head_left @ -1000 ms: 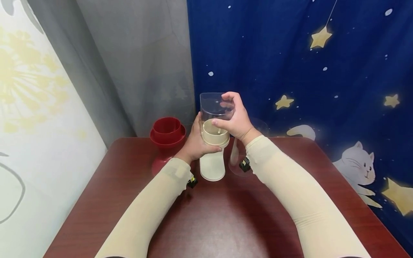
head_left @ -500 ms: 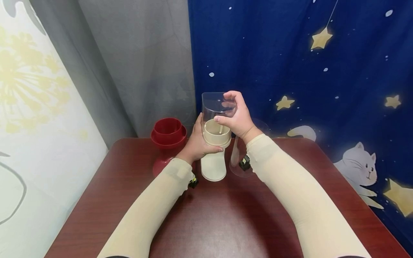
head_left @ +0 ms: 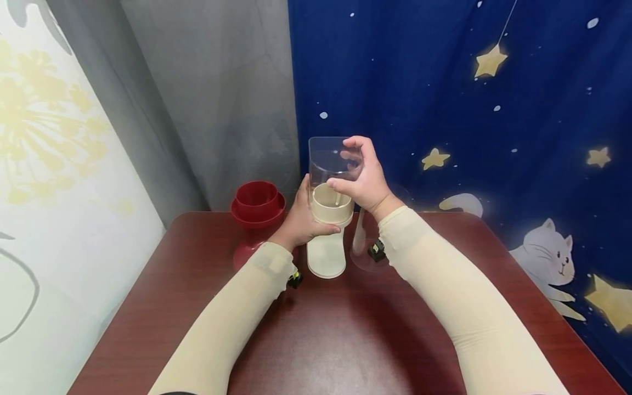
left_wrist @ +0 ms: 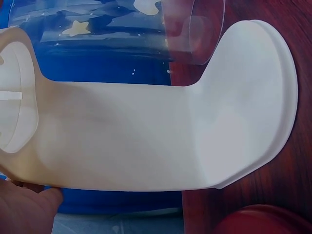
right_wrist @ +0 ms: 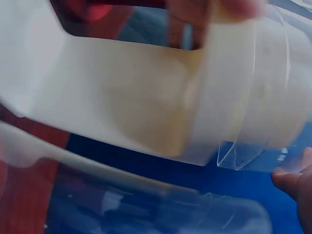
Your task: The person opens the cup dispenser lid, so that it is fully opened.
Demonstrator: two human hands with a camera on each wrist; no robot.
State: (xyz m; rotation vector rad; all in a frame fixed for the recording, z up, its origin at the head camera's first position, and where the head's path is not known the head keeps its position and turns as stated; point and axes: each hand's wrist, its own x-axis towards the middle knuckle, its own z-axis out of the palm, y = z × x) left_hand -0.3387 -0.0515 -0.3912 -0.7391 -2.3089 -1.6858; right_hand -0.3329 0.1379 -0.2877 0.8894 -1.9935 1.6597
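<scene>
A cream plastic stand (head_left: 327, 255) with a round collar (head_left: 326, 213) at its top stands upright near the table's back edge. My left hand (head_left: 300, 220) grips it just under the collar, thumb across the front. Around the collar sits a clear plastic container (head_left: 323, 159) with one flat side. My right hand (head_left: 367, 181) holds this container from the right, thumb in front and fingers curled over its upper part. In the right wrist view, the container's clear lower edge (right_wrist: 243, 157) overlaps the cream collar. The left wrist view shows the stand's neck (left_wrist: 122, 131) and wide rounded foot (left_wrist: 248, 112).
To the left stands a red hourglass-shaped plastic piece (head_left: 257, 214), partly behind my left forearm. Right of the stand is another clear plastic vessel (left_wrist: 117, 34), partly hidden by my right wrist. A grey and blue curtain (head_left: 395, 71) hangs behind the reddish-brown table (head_left: 316, 340).
The clear container's top edge has risen slightly in the last half second, and my right hand has gone up a little with it. My left hand keeps its grip on the stand.
</scene>
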